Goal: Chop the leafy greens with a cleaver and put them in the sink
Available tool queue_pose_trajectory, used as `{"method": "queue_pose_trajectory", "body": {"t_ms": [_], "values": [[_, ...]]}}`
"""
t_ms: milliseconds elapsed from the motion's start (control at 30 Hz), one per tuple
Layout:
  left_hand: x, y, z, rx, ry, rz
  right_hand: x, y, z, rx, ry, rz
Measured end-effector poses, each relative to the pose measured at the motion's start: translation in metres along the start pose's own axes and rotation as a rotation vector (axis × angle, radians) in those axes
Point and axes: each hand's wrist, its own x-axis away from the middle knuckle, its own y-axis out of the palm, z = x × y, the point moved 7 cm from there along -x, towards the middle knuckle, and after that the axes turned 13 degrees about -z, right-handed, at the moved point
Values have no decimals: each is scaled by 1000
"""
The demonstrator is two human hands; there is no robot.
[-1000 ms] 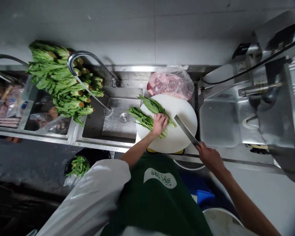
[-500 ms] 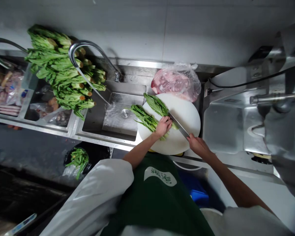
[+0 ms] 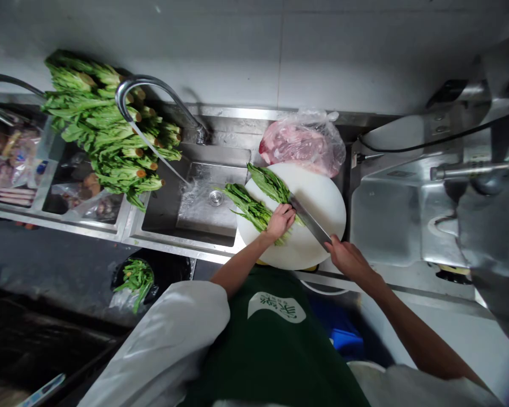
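Note:
On a round white cutting board (image 3: 318,226) lie two bunches of leafy greens. My left hand (image 3: 281,221) is closed on the stem end of the upper bunch of greens (image 3: 268,182), its fingers bent near the blade. My right hand (image 3: 344,257) grips the handle of a kitchen knife (image 3: 309,222), whose blade slants across the board and meets the greens beside my left fingers. A second bunch of greens (image 3: 250,206) rests to the left, its leaves reaching over the board's edge. Where the blade's tip ends among the leaves is hard to make out.
Left of the board, water runs from a curved faucet (image 3: 156,81) into a steel sink (image 3: 207,226). A big pile of stem lettuce (image 3: 106,135) lies farther left. Bagged raw meat (image 3: 303,144) sits behind the board. A black bin (image 3: 163,271) with leaf scraps stands below.
My right hand and the knife handle have shifted slightly right and toward me. My left hand stays on the greens, nearly still.

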Motion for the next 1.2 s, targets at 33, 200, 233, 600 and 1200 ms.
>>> {"method": "queue_pose_trajectory", "body": {"t_ms": [33, 200, 233, 600, 1200], "values": [[0, 0, 0, -4, 7, 1, 0, 1, 0, -7, 5, -2], [3, 0, -1, -12, 34, 24, -1, 0, -10, -69, 11, -18], [3, 1, -1, -12, 34, 26, 1, -2, -10, -74, 2, -14], [5, 3, -1, -34, 33, -2, -9, 24, -7, -144, 28, 9], [91, -111, -58, -55, -212, 137, 63, 123, 34, -123, 93, 86]]}}
